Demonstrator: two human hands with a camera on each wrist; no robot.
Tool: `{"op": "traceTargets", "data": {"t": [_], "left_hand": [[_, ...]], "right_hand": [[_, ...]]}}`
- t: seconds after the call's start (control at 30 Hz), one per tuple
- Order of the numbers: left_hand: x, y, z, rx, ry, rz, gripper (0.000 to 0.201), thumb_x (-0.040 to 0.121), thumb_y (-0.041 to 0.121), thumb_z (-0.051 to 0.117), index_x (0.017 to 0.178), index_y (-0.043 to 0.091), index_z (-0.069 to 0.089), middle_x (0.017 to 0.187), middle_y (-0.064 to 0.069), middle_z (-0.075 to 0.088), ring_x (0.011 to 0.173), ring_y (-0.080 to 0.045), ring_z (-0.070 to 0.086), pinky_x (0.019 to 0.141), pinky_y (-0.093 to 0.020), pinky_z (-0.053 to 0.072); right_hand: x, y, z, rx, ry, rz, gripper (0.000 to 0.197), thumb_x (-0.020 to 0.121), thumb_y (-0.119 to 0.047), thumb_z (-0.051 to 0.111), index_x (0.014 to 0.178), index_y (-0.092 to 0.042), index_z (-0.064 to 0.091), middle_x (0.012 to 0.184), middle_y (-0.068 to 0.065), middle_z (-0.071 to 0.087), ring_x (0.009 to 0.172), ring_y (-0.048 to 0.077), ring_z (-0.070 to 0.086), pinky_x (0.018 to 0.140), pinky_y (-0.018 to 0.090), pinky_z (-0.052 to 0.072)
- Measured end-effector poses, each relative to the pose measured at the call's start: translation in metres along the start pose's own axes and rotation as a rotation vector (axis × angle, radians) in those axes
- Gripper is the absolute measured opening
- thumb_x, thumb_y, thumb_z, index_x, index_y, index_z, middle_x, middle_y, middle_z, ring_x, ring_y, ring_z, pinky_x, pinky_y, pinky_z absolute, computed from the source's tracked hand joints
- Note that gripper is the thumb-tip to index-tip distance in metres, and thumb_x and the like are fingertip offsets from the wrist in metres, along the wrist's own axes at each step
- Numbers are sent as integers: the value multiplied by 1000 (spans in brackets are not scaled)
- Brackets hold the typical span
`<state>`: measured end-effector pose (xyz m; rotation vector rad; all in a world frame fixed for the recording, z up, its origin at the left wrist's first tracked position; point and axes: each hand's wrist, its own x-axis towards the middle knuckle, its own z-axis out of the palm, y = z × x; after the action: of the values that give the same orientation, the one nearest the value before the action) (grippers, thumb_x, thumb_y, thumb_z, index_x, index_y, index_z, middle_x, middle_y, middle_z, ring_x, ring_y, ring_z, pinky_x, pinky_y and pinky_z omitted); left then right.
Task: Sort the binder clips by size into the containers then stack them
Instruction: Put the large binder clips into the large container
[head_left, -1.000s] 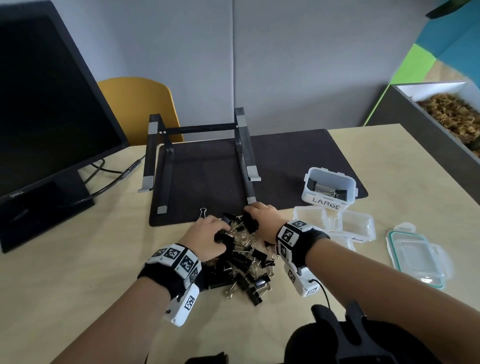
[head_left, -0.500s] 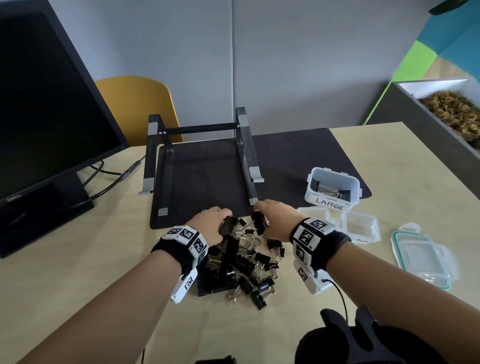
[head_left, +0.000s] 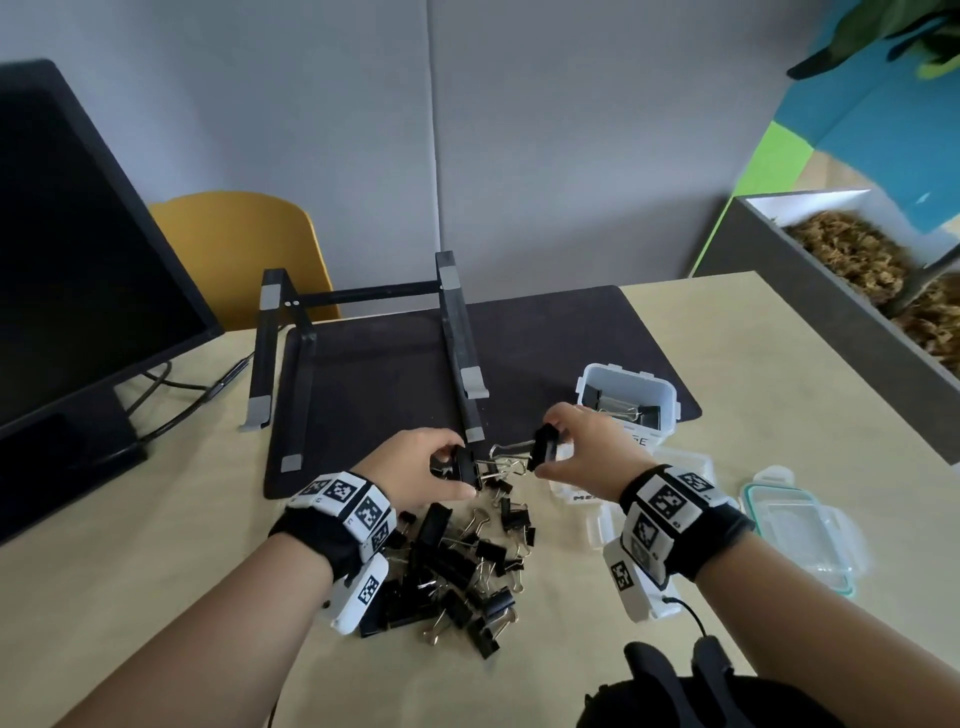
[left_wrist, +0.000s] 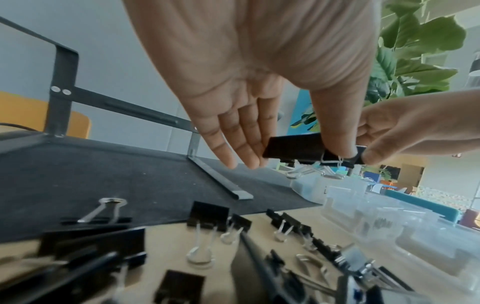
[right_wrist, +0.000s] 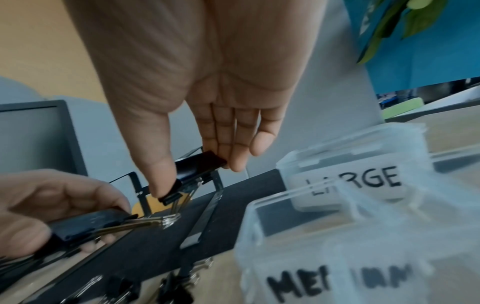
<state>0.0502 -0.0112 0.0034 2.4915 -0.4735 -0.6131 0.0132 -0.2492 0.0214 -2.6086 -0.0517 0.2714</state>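
Note:
A pile of black binder clips (head_left: 457, 561) of mixed sizes lies on the table in front of me. Just above its far edge, my left hand (head_left: 458, 472) pinches a large black clip (head_left: 467, 460) between thumb and fingers, also seen in the left wrist view (left_wrist: 291, 149). My right hand (head_left: 546, 448) pinches another large black clip (head_left: 540, 452), its wire handles pointing left; the right wrist view shows that clip (right_wrist: 197, 165). Right behind this hand stands the open LARGE container (head_left: 670, 395), which holds several large clips. The MEDIUM container (right_wrist: 324, 273) sits nearer, partly hidden by my right wrist.
A grey laptop stand (head_left: 457, 332) rests on a black mat (head_left: 374, 395) beyond the pile. A monitor (head_left: 78, 260) fills the left side, with cables beside it. A clear lid with a green seal (head_left: 800, 525) lies at the right. A planter box (head_left: 857, 291) borders the table's right edge.
Both hands have risen from the pile, each with a large clip. The right hand has moved right, towards the LARGE container.

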Motion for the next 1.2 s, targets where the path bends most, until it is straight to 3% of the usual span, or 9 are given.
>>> {"op": "traceTargets", "data": {"t": [0.23,0.37,0.5,0.63,0.8,0.93,1.07,1.2], "left_hand": [[11,50,17,-25,64,82,55,80,43,68,129,29,47,117,10,54,105,-3,52,98,-25,45],[23,68,19,-13,65,148,57,85,44,62,135,27,40,120,10,50,105,-3,49,99,-27,46],[32,89,20,-6,45,185,62,89,42,58,142,22,33,128,6,46,102,-2,45,88,-15,39],[48,109,20,53,46,198,65,89,43,57,143,19,31,137,2,43,115,-8,49,100,-27,44],[75,130,18,138,99,190,63,89,41,58,141,16,32,142,-1,41,123,-16,48,101,-29,42],[101,144,15,218,71,186,61,90,39,58,140,15,33,140,-5,43,124,-20,48,100,-32,42],[125,154,12,338,16,197,56,87,41,60,134,19,41,132,-2,50,124,-21,45,98,-35,41],[141,157,10,427,-50,203,47,81,41,64,121,20,51,119,0,56,119,-22,43,95,-38,43]], "right_hand": [[-4,44,-41,129,190,91,43,75,-29,74,114,-23,57,103,-8,61,98,15,58,85,27,45],[6,74,-62,32,239,143,42,77,-33,72,116,-25,59,114,1,60,105,22,56,92,35,45],[16,99,-74,-152,180,206,33,81,-38,66,112,-27,58,113,-2,60,114,23,48,94,37,36],[26,117,-77,-294,60,209,29,81,-42,63,107,-31,57,115,-5,59,114,22,44,93,37,32],[33,125,-75,-397,-41,142,25,81,-36,61,105,-30,59,119,-3,54,116,22,41,94,37,32],[37,128,-72,-407,-75,129,21,79,-32,63,99,-31,66,123,-1,46,117,23,38,93,34,34],[40,130,-70,-365,-60,161,29,78,-33,65,107,-29,67,134,4,35,121,28,35,95,35,39],[45,133,-68,-263,-150,191,36,81,-26,63,117,-21,62,128,5,43,108,27,53,84,31,45]]}}
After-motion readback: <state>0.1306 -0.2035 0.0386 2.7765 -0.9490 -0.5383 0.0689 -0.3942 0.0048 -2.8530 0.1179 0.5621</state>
